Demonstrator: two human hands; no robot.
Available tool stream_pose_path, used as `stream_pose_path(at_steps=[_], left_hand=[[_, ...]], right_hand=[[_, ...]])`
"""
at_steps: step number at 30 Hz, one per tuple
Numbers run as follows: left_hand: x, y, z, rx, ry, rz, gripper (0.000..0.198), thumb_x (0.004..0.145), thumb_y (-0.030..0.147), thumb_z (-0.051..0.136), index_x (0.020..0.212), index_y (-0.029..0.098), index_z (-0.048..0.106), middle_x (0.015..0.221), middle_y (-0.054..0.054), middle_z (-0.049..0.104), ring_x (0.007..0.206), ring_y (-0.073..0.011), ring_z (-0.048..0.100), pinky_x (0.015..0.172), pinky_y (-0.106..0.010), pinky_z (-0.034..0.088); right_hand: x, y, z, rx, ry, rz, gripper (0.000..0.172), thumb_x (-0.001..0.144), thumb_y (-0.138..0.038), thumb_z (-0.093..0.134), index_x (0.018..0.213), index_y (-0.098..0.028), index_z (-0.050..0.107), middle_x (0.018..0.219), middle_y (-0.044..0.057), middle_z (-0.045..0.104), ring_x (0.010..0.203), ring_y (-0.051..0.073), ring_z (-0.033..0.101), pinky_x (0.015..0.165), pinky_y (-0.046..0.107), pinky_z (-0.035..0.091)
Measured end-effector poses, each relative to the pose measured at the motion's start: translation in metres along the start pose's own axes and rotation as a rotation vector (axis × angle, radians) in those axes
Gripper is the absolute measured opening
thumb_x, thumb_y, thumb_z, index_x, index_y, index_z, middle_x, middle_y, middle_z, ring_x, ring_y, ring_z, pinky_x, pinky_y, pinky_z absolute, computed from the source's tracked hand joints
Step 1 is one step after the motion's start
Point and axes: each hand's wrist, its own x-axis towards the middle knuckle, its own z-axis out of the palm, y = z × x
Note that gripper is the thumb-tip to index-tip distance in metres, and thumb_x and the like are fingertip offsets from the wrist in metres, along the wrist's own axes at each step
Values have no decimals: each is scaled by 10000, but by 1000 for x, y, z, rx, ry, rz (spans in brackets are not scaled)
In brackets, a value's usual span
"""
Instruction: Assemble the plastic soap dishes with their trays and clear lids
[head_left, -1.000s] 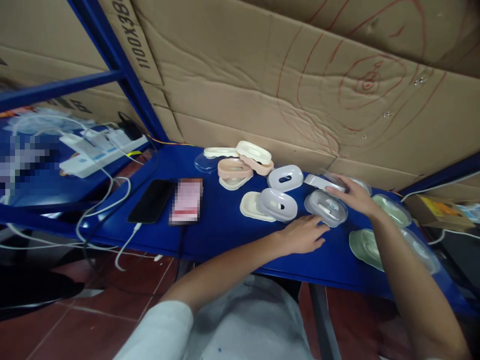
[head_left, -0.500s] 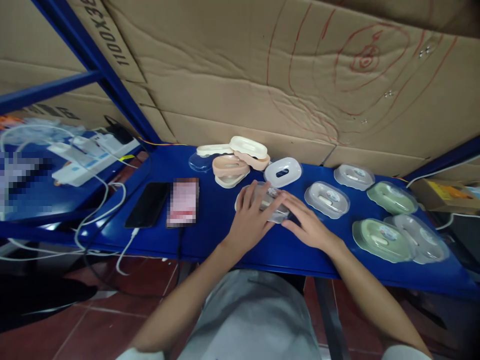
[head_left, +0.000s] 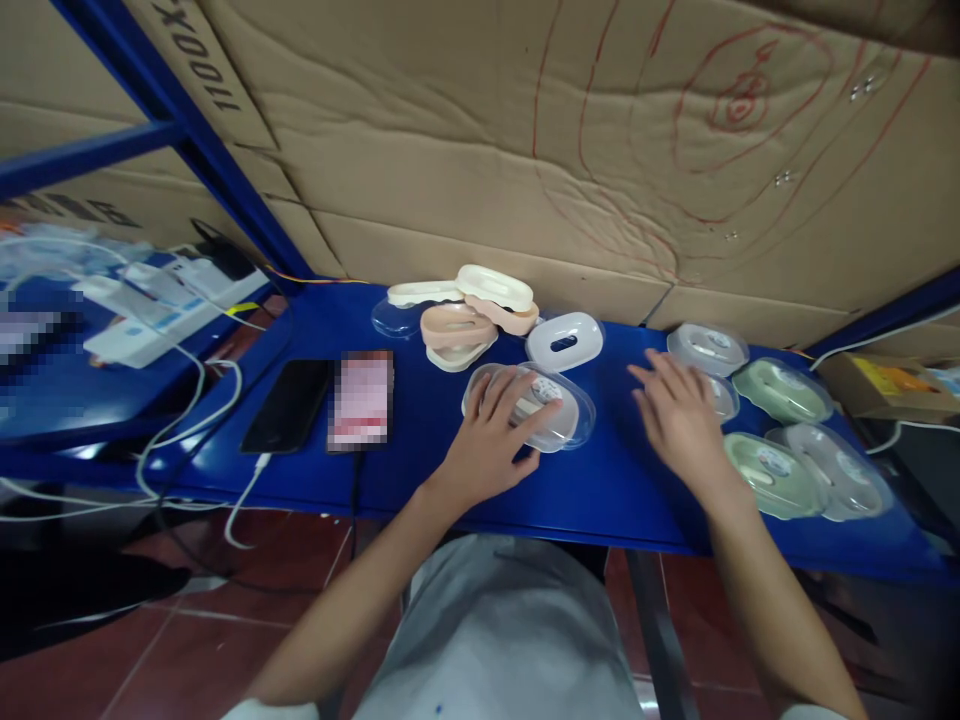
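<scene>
My left hand (head_left: 491,430) lies with fingers spread over a white oval dish (head_left: 555,425), apparently a soap dish, under a clear lid with a small round label. Its fingertips touch the lid, and the lid's rim juts past the dish on the right. My right hand (head_left: 679,420) is away from that dish, fingers apart and holding nothing. It partly hides another lidded white dish (head_left: 724,398). Behind my left hand sits a white oval tray (head_left: 565,341) with a slot.
Cream and peach dish parts (head_left: 459,330) are heaped at the back. Lidded green dishes (head_left: 780,475) and white ones stand at right. A black phone (head_left: 285,405) on a white cable and a blurred pink item (head_left: 360,400) lie at left. Cardboard (head_left: 450,180) walls the back.
My right hand has left the lidded dish and moved right, toward the other dishes. My left hand stays on the dish. The view has shifted slightly.
</scene>
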Motion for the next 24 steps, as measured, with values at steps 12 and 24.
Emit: stream_pose_path(at_steps=[12,24], left_hand=[[-2,-11,-4,19,-105,87,394,1057,305,633,1442,221,624,1612,-181,519,1517,-357,478,1188,-553,461],[25,-24,-23,-71,-197,-61,604,985,375,737,1530,216,531,1675,-191,420,1540,-366,428,1239,-568,388]], right_hand=[[26,-4,32,426,-41,-59,454,1105,-422,477,1523,-263,552,1450,114,690,1312,306,668,1108,535,526],[17,-41,41,350,-104,-225,431,1124,-360,456,1532,-248,540,1439,110,698,1284,283,666,1096,492,418]])
